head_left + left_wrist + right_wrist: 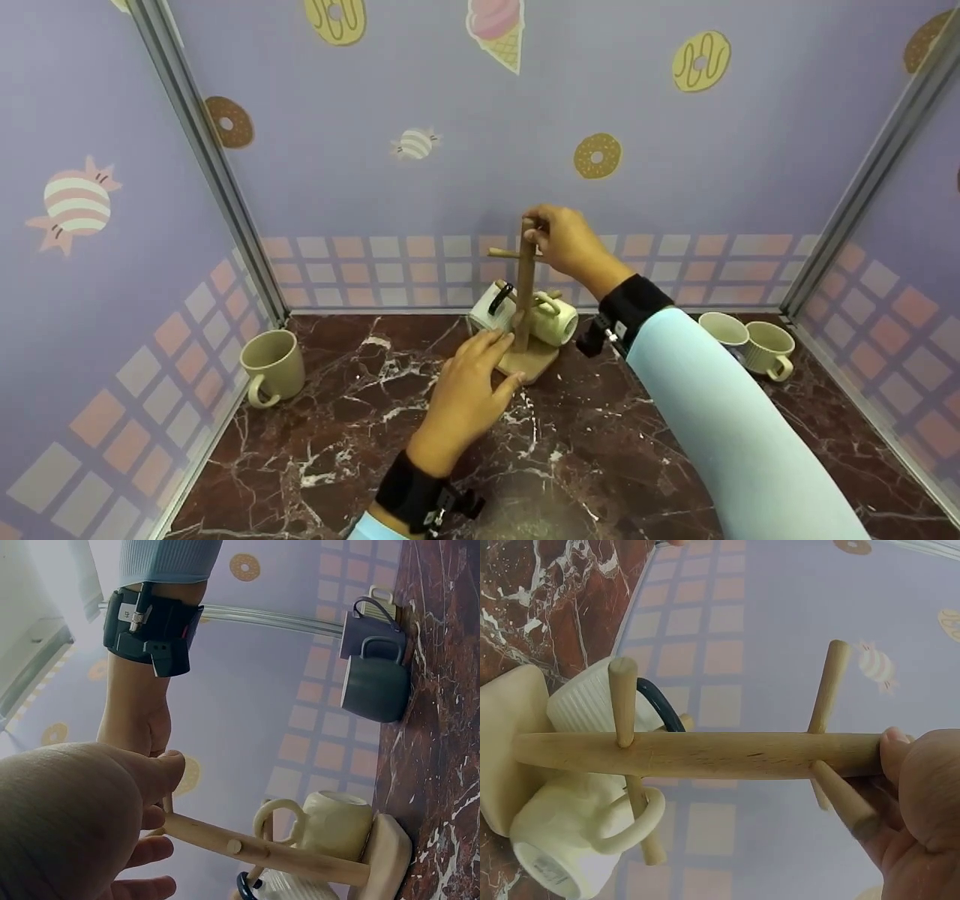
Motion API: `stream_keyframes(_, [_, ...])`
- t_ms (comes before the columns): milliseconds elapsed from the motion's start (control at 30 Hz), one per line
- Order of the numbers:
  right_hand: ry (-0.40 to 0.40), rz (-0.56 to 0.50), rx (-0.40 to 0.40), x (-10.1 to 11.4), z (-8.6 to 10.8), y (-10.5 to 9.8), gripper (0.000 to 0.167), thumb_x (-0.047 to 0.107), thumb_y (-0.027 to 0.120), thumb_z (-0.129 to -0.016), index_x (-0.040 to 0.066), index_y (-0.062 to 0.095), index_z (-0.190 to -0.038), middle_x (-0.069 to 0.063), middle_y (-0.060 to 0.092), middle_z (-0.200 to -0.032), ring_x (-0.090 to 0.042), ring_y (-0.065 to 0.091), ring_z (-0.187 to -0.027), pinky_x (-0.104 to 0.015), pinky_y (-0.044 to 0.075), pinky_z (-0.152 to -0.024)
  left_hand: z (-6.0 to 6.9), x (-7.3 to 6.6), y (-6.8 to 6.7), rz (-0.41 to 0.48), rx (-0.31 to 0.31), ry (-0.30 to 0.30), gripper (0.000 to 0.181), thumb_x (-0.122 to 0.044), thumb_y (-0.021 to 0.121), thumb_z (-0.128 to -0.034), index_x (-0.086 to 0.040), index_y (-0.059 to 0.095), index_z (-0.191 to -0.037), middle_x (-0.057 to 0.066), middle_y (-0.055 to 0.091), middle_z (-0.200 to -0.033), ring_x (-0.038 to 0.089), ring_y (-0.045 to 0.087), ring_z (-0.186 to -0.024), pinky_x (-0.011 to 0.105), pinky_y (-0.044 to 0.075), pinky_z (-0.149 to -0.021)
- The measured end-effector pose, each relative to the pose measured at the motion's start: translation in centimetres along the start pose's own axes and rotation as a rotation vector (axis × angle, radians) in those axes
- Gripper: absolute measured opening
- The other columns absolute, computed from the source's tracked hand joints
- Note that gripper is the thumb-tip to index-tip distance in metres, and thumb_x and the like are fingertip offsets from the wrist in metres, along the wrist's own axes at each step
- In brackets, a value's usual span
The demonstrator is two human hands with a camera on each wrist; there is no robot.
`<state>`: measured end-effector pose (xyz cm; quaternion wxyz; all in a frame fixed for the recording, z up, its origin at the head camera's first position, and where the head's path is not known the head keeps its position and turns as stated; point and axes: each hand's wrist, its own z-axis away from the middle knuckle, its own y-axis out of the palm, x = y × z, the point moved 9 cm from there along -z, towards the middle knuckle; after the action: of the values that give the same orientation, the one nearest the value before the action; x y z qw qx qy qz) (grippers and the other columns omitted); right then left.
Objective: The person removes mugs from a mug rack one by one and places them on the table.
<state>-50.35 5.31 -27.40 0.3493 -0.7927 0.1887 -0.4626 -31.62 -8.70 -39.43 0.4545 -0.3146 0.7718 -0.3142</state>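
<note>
A wooden mug stand (527, 292) (300, 861) (727, 755) stands upright near the back wall. Its post top is pinched by my right hand (571, 241) (136, 716) (934, 802). My left hand (466, 390) (67, 817) is in front of the stand's base, fingers apart and slightly bent, holding nothing; whether it touches the wood I cannot tell. On the lower pegs hang a white ribbed mug (489, 311) (589, 701) with a dark handle and a cream mug (555, 324) (337, 829) (566, 832). The upper pegs carry no mugs.
A beige mug (274, 364) stands at the left. At the right are a ribbed cream mug (770, 349) and another mug (723, 328) beside it. The left wrist view shows a dark green mug (377, 690). Patterned walls enclose the marbled table (337, 450).
</note>
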Motion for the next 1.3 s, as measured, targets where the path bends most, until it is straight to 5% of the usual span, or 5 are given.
stream_keyframes(367, [0.018, 0.027, -0.032, 0.8, 0.5, 0.0, 0.024, 0.014, 0.072, -0.113, -0.001, 0.073, -0.132, -0.021, 0.08, -0.123, -0.032, 0.08, -0.107, -0.04, 0.071, -0.089, -0.1, 0.2, -0.3, 0.021, -0.069, 0.003, 0.06, -0.039, 0.076, -0.1072, -0.009, 0.065, -0.159, 0.014, 0.056, -0.173, 0.043, 0.049, -0.163, 0.072, 0.043, -0.131])
stream_keyframes(700, [0.01, 0.025, -0.081, 0.8, 0.8, -0.6, 0.031, 0.023, 0.077, -0.111, -0.002, 0.072, -0.129, -0.02, 0.081, -0.118, -0.032, 0.08, -0.104, -0.045, 0.069, -0.092, -0.1, 0.2, -0.2, 0.011, -0.071, -0.009, 0.06, -0.037, 0.078, -0.1051, -0.012, 0.067, -0.158, 0.009, 0.059, -0.172, 0.041, 0.05, -0.163, 0.071, 0.045, -0.13])
stream_keyframes(1300, [0.071, 0.136, -0.344, 0.1, 1.0, -1.2, 0.035, 0.033, 0.084, -0.106, 0.004, 0.067, -0.099, -0.019, 0.081, -0.104, -0.035, 0.078, -0.091, -0.045, 0.063, -0.077, 0.0, -0.1, 0.3, 0.026, -0.056, 0.006, 0.061, -0.035, 0.08, -0.1052, -0.014, 0.065, -0.16, 0.014, 0.061, -0.168, 0.045, 0.053, -0.16, 0.072, 0.044, -0.13])
